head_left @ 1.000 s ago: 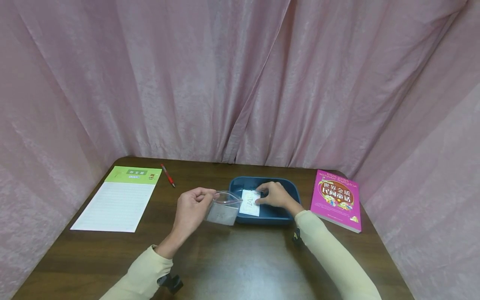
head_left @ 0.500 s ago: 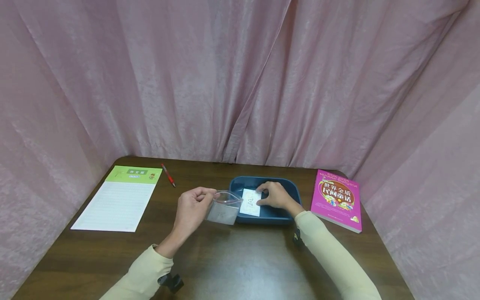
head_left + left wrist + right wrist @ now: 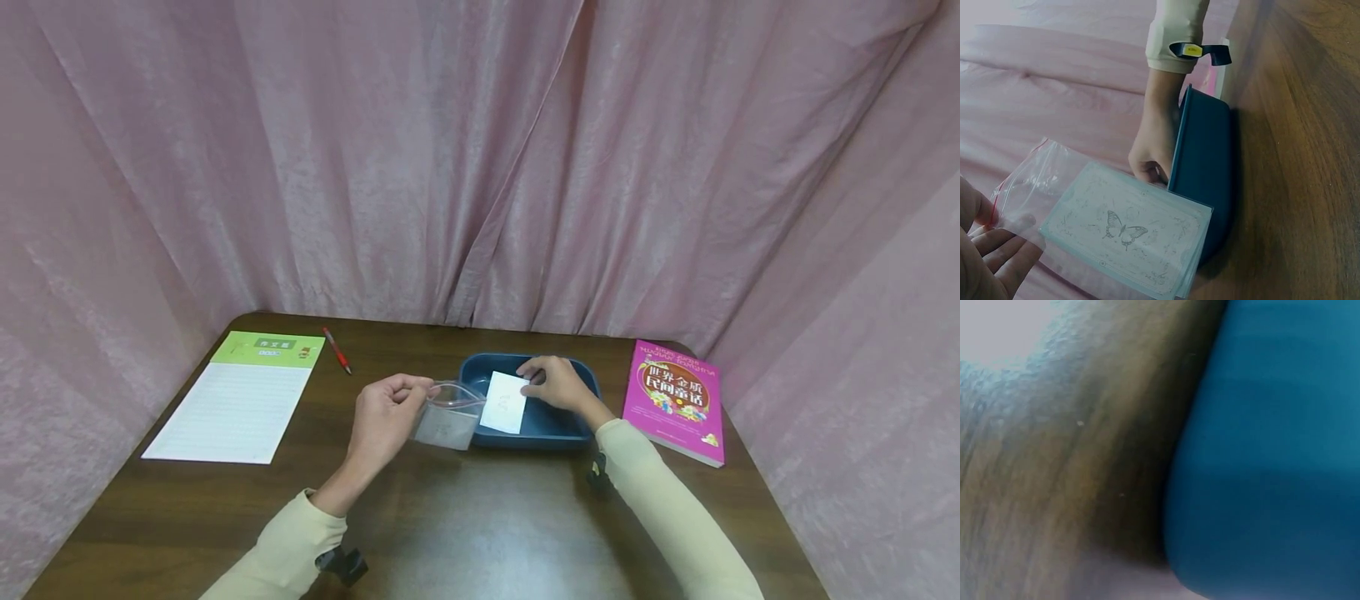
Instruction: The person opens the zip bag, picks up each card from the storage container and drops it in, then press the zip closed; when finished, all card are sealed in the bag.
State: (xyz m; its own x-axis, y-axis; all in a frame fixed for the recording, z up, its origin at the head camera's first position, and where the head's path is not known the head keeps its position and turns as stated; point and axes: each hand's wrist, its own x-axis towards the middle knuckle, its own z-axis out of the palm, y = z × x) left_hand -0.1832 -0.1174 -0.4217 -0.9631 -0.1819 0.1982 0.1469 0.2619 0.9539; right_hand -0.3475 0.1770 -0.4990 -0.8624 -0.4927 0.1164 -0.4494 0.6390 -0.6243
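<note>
My left hand [image 3: 382,417] pinches a clear zip-lock bag [image 3: 456,398] by its top corner, and the bag's mouth gapes. In the left wrist view a card with a butterfly drawing [image 3: 1129,231] shows inside the bag, over at least one more. To the right, my right hand [image 3: 561,386] pinches the right edge of a white card [image 3: 504,403] over a blue plastic tray [image 3: 532,442]. That card slants, and its faint drawing is hard to make out. The right wrist view has only the tray's outer wall [image 3: 1272,456] and table, not the hand.
On the left of the wooden table [image 3: 480,517] lies a green-topped writing pad [image 3: 225,408], with a red pen [image 3: 337,351] beside it. A pink book [image 3: 672,400] lies right of the tray. Pink curtains [image 3: 420,167] hang behind the table.
My right hand has shifted slightly right, and the white card has tilted, its drawing now fainter to see. The left hand and bag have barely moved.
</note>
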